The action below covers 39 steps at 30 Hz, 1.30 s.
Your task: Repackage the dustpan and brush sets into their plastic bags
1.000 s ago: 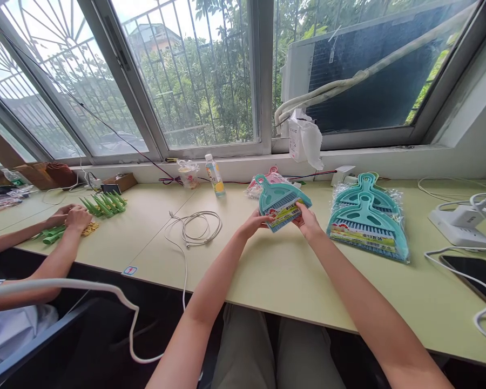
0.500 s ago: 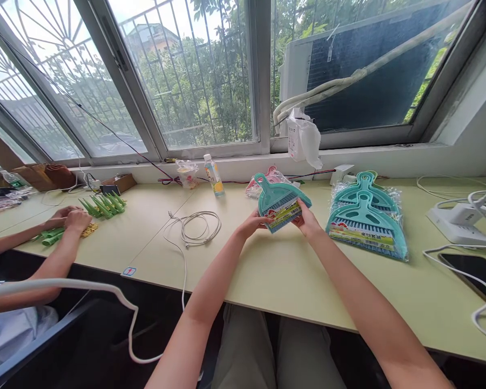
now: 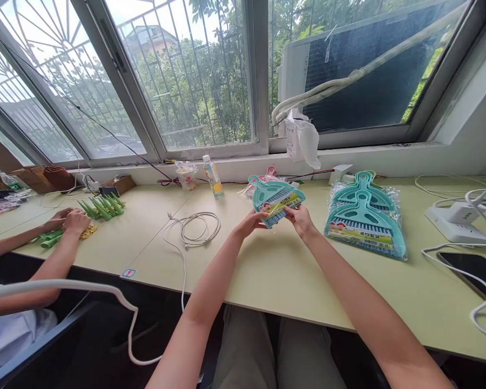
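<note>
A teal dustpan-and-brush set with a printed label is held above the table between my two hands. My left hand grips its lower left edge, thumb on top and fingers beneath. My right hand pinches the front edge near the label's right end. Behind the held set lies a pink packet in clear wrap, partly hidden by it. To the right, several teal dustpan sets in clear wrap lie overlapping on the table.
A drink bottle and a plastic bag stand by the window sill. A coiled cable lies left of my arms. On the right are a white power strip and a phone. Another person's hands handle green pieces at far left.
The held dustpan set has shifted slightly left and away from me and lies flatter. My right hand has moved from its right corner to the front edge near the label.
</note>
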Tool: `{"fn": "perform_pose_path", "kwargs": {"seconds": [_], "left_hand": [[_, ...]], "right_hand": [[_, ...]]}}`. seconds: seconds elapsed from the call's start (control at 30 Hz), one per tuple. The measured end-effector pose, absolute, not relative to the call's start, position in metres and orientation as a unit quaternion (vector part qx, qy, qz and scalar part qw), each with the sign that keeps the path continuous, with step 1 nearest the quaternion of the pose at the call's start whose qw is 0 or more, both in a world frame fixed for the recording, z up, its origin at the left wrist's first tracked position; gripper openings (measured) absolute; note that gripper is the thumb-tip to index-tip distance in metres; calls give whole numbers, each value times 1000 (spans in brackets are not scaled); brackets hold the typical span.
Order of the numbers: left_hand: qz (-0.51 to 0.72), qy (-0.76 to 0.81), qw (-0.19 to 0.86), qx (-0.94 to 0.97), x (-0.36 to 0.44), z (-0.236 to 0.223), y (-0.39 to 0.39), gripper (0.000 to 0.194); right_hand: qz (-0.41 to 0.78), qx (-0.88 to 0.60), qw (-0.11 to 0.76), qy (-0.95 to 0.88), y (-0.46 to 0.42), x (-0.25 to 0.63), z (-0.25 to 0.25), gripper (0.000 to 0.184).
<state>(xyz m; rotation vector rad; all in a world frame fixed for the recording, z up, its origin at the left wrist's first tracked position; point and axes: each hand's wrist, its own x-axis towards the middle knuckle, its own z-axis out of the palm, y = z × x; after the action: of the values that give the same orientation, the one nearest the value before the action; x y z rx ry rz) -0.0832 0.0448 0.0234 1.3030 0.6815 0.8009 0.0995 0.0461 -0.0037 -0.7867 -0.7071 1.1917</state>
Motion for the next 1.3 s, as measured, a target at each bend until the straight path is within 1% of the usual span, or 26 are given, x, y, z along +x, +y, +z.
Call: {"fn": "perform_pose_path", "kwargs": {"seconds": [0.17, 0.33, 0.37, 0.43, 0.5, 0.6, 0.67, 0.77, 0.97, 1.07, 1.23, 1.3], "left_hand": [[261, 247, 702, 615, -79, 25, 35, 56], [148, 235, 718, 639, -81, 27, 31, 61], [143, 236, 724, 632, -81, 25, 32, 61], [197, 241, 733, 605, -80, 22, 38, 60], [310, 255, 715, 572, -78, 19, 44, 58], [467, 292, 643, 532, -77, 20, 51, 59], [519, 304, 605, 522, -77, 24, 52, 65], [520, 288, 609, 526, -75, 28, 49, 71], [460, 302, 618, 562, -71, 24, 43, 67], [438, 298, 622, 576, -73, 24, 45, 67], [474, 300, 612, 557, -73, 25, 47, 63], [467, 303, 612, 562, -69, 24, 44, 64]], "right_hand": [[505, -340, 727, -317, 42, 98, 1, 35], [508, -337, 727, -317, 37, 97, 4, 29], [507, -337, 727, -316, 37, 97, 3, 30], [507, -338, 728, -315, 38, 97, 2, 33], [507, -341, 727, -313, 41, 98, 0, 36], [514, -351, 719, -311, 45, 96, -3, 40], [522, -352, 711, -313, 47, 94, -4, 42], [530, -347, 705, -319, 48, 94, -4, 45], [524, -324, 715, -330, 49, 103, 0, 48], [520, -322, 719, -330, 48, 102, 2, 47], [492, -309, 760, -292, 45, 89, 0, 44], [481, -311, 773, -273, 44, 85, -2, 42]]}}
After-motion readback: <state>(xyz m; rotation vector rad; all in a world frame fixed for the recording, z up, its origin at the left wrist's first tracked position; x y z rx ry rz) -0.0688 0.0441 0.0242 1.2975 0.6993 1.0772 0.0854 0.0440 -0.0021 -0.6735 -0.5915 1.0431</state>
